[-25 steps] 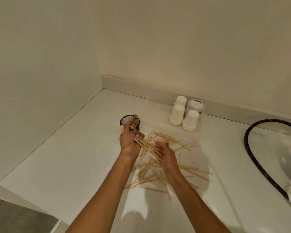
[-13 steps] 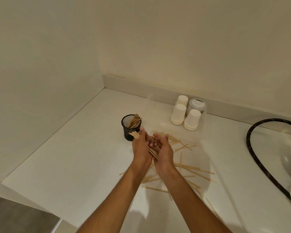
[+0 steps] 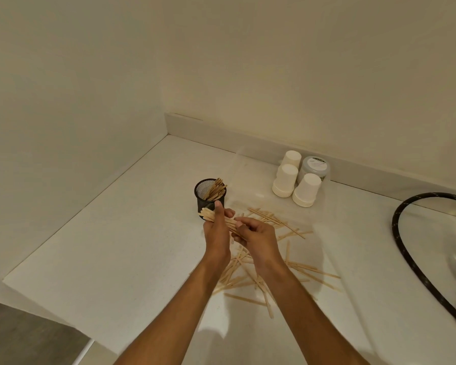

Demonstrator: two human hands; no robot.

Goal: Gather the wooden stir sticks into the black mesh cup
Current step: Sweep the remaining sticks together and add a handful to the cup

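White counter [image 3: 111, 248]: one, the largest thing here; it bears everything else, with a grey strip of floor past its 7 o'clock corner.
Black hose [image 3: 406, 262]: one, curving along the 3 o'clock edge.
Paper cup stacks [image 3: 296, 181]: three, upside down, at 1 o'clock from the hands; one lidded tub [image 3: 315, 167] stands just behind them.
Black mesh cup [image 3: 208, 194]: one, upright, at 11 o'clock from the hands, already holding a leaning cluster of sticks too tight to count.
Loose stir sticks [image 3: 261, 270]: too many and too crossed to count exactly, likely a few dozen, fanned from 6 to 2 o'clock around the wrists.
Held bundle [image 3: 223, 221]: one sheaf, tips reaching to just in front of the cup.
Left hand [image 3: 217, 233]: curled round the bundle, thumb on top.
Right hand [image 3: 258, 237]: fingers pinch the bundle's near end.
Change: a second ago the hands were apart, raking the pile; they have closed together and squared the sheaf.
Meaning: this load looks ready to tip into the cup; most sticks remain on the counter.
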